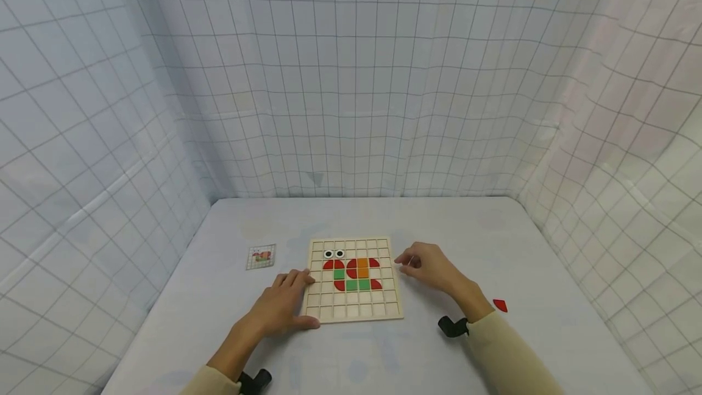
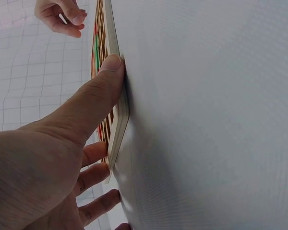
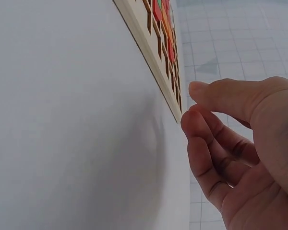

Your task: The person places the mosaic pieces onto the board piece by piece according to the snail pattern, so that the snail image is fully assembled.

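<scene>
A square wooden grid board (image 1: 359, 314) lies flat, with red, green and orange tiles set in several of its cells and two round eye tiles (image 1: 334, 254) near the top. My left hand (image 1: 282, 305) rests at its lower-left corner. In the left wrist view the thumb (image 2: 98, 86) lies along the front edge, while the other fingers spread along the left side. Just off the board's right edge hovers my right hand (image 1: 430, 266), fingers loosely bent. The right wrist view shows a small gap between thumb (image 3: 221, 96) and index finger, with nothing held there.
A small picture card (image 1: 260, 256) with a similar coloured figure lies left of the board. One loose red piece (image 1: 500, 305) sits on the white table (image 1: 439, 221) beside my right forearm. Grid-patterned white curtains (image 1: 351, 90) enclose the table at the back and sides.
</scene>
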`<action>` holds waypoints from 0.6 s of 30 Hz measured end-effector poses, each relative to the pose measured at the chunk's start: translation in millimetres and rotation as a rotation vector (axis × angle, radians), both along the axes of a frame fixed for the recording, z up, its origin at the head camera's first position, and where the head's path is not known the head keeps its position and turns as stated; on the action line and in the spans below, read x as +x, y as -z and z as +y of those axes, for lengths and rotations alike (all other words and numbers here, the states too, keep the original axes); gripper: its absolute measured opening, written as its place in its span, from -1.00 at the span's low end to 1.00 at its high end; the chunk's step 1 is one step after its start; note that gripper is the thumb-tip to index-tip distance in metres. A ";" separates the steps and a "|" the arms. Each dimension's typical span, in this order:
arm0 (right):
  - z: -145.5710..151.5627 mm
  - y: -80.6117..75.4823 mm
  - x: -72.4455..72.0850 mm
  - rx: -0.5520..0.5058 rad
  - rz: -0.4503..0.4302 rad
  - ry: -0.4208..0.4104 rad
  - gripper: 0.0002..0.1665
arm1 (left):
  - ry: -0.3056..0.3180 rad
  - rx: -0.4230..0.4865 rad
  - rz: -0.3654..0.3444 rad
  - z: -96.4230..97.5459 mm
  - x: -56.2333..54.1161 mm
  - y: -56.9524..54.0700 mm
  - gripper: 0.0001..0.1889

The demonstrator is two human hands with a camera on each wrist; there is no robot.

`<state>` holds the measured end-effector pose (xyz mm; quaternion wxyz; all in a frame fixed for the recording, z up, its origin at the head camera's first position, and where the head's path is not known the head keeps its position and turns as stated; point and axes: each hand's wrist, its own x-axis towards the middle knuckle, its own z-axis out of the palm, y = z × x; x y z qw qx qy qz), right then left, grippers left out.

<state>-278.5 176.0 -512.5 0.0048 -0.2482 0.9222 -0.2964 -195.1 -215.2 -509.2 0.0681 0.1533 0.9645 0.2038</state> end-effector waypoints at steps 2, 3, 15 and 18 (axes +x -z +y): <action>8.4 0.4 4.3 0.005 0.013 0.005 -0.84 | 0.002 0.000 -0.001 0.0 -0.4 -0.4 0.06; 13.0 0.4 6.6 0.007 0.019 0.009 -0.84 | 0.002 0.001 0.000 0.0 -0.6 -0.6 0.06; 71.7 -1.8 44.2 0.000 0.039 0.086 -0.80 | 0.002 -0.001 -0.006 -0.9 -1.2 -0.2 0.06; 87.8 -2.2 54.8 -0.021 0.041 0.106 -0.77 | 0.004 0.005 -0.012 -0.9 -1.3 1.4 0.05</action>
